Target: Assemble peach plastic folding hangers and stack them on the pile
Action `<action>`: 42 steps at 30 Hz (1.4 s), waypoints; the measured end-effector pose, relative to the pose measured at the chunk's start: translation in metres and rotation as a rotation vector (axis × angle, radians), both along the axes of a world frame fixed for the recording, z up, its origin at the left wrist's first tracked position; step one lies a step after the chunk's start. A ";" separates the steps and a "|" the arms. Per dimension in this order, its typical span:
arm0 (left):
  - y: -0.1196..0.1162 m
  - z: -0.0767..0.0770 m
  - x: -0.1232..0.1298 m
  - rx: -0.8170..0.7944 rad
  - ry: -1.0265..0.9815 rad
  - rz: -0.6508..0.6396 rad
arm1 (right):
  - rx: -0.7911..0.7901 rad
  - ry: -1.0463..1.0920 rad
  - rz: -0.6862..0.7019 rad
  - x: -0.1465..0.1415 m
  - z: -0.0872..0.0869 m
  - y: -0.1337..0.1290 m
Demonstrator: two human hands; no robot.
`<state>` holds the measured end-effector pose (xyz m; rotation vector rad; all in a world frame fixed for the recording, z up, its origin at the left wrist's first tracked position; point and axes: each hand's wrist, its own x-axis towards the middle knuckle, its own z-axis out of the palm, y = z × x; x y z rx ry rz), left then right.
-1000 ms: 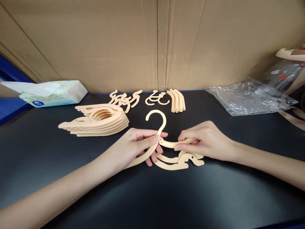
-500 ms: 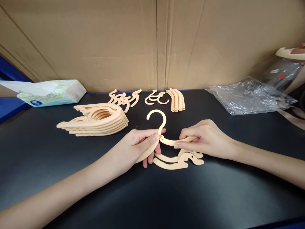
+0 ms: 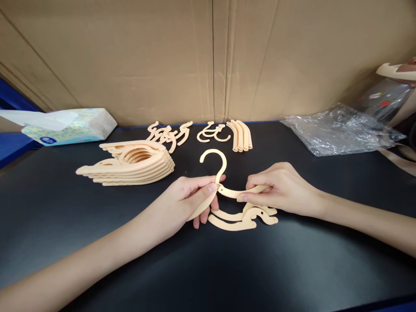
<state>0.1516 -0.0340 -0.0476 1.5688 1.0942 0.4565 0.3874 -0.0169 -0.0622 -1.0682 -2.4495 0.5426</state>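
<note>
A cream plastic folding hanger (image 3: 231, 192) is held above the black table, its hook pointing up and away from me. My left hand (image 3: 191, 197) is closed on its left arm, with the thumb near the joint at the base of the hook. Around the right arm of the hanger, the fingers of my right hand (image 3: 273, 187) are pinched; they cover its outer end. Just below the hands, a few loose curved hanger pieces (image 3: 238, 221) lie overlapping on the table.
A stack of folded hangers (image 3: 139, 173) lies left, before a tissue pack (image 3: 68, 126). Along the back are small curved pieces (image 3: 169, 135), loose hooks (image 3: 214, 132) and several curved bars (image 3: 239, 136). Clear plastic bags (image 3: 341, 132) lie right. Cardboard (image 3: 156, 60) stands behind the table (image 3: 208, 268).
Almost nothing differs. Both hands keep their hold on the hanger, and the view has shifted very slightly.
</note>
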 end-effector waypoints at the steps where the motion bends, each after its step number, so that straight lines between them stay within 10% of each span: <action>1: 0.000 0.000 0.000 0.003 0.010 -0.005 | 0.001 0.001 -0.003 0.000 0.000 0.000; 13: -0.002 0.000 0.001 0.040 -0.014 -0.055 | 0.073 -0.006 0.019 0.002 -0.003 0.002; 26: 0.004 -0.007 -0.007 -0.069 -0.083 -0.083 | 0.742 0.013 0.002 0.000 0.000 -0.005; 42: 0.004 -0.006 -0.007 -0.109 -0.102 -0.092 | 0.620 -0.022 0.126 0.000 -0.003 -0.002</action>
